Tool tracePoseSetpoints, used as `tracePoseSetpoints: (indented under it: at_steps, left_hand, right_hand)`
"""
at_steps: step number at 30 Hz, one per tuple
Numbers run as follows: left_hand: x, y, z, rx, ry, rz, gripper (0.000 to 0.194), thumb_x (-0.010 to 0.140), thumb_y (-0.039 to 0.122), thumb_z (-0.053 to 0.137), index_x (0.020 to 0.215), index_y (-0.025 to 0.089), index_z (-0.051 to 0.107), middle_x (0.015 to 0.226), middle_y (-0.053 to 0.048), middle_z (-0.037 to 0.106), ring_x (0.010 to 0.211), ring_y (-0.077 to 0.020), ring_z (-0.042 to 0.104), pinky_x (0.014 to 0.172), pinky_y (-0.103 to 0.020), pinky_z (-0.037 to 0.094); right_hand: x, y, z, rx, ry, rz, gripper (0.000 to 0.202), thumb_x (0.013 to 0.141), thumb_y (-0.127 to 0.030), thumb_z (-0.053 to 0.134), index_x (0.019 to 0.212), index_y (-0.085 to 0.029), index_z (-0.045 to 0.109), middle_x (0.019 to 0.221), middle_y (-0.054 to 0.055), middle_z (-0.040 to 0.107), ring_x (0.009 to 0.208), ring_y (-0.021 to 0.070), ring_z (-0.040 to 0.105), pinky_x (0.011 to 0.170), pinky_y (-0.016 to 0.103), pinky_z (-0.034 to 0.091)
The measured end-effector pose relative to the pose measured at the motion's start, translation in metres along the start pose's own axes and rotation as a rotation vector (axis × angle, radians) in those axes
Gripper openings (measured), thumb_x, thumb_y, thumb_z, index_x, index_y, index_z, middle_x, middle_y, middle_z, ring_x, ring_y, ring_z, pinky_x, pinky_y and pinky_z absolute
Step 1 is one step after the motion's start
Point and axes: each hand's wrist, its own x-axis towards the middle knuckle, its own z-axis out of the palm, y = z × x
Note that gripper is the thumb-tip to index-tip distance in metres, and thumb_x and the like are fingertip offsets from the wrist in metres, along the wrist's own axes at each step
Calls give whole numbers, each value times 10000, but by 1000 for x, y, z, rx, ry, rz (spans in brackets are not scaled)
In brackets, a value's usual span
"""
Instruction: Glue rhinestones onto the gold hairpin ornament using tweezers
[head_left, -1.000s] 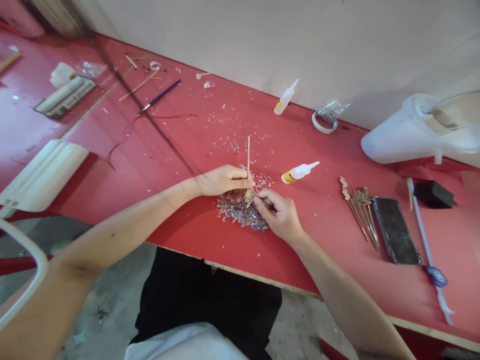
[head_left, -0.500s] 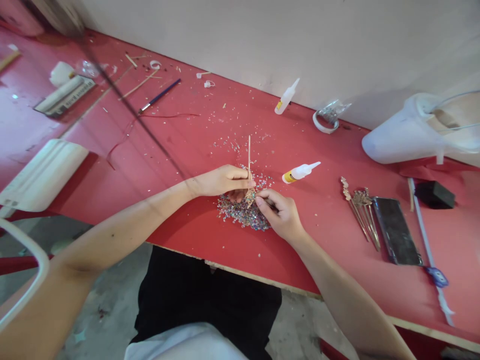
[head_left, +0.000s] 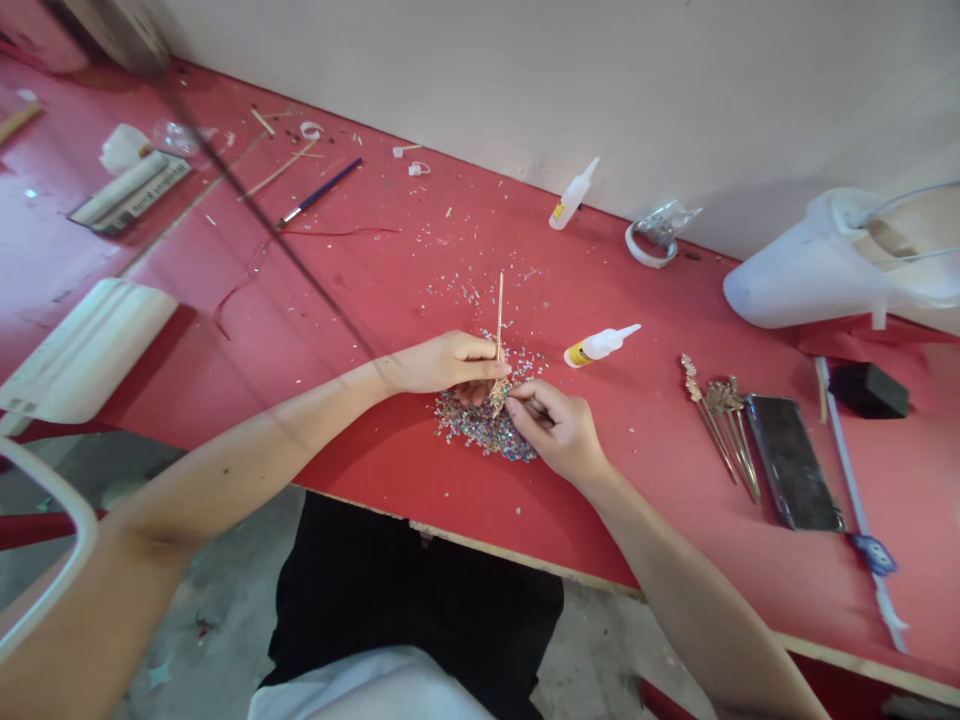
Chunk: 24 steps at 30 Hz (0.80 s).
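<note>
Between its thumb and fingers, my left hand (head_left: 465, 365) pinches a gold hairpin (head_left: 500, 310), its thin shaft pointing away from me and its ornate head toward me. My right hand (head_left: 553, 420) is closed, thumb and fingertips together at the hairpin's head; whatever they hold is too small to make out. Beneath both hands a pile of small glittering chips (head_left: 487, 430) lies on the red table (head_left: 420, 470). A glue bottle (head_left: 592, 348) with a yellow label lies just beyond my right hand.
Another glue bottle (head_left: 570, 200) and a tape roll (head_left: 651, 245) are near the wall. On the right are more hairpins (head_left: 720, 425), a phone (head_left: 795, 462), a black block (head_left: 870, 390) and a white bucket (head_left: 802, 260). A brush (head_left: 322, 190) and white device (head_left: 90, 350) lie left.
My right fingertips have shifted slightly left along the hairpin's head. The hairpin's shaft has tilted a little to the right in my left hand.
</note>
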Motion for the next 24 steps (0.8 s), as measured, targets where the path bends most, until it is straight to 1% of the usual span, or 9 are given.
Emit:
tracePoseSetpoints:
  at_steps: [6, 11, 17, 24]
  left_hand:
    - [0, 1, 0, 9, 6, -14, 339, 929, 405, 511, 717, 142, 548, 607, -10, 620, 498, -68, 566, 513, -185, 467]
    - [1, 1, 0, 8, 2, -16, 336, 928, 405, 514, 726, 139, 553, 591, -7, 611, 487, -65, 556, 510, -186, 461]
    - [1, 2, -1, 1, 5, -28, 377, 905, 464, 539, 726, 133, 559, 588, -11, 614, 489, -68, 558, 512, -190, 465]
    - [1, -1, -1, -11, 4, -11, 390, 904, 485, 534, 737, 134, 562, 603, -10, 624, 496, -72, 578, 512, -189, 477]
  right_hand:
    - [0, 1, -1, -21, -10, -7, 80, 881, -242, 538, 817, -198, 559, 520, -80, 404, 435, 57, 304, 432, 197, 252]
    - [0, 0, -1, 5, -12, -11, 87, 890, -236, 534, 815, -197, 554, 530, -81, 402, 441, 55, 310, 433, 194, 252]
    - [1, -2, -1, 38, -20, 17, 113, 898, -267, 526, 815, -197, 559, 533, -77, 392, 445, 62, 298, 433, 208, 239]
    - [0, 0, -2, 47, -25, 30, 117, 903, -277, 524, 819, -204, 561, 540, -70, 389, 454, 70, 307, 445, 219, 245]
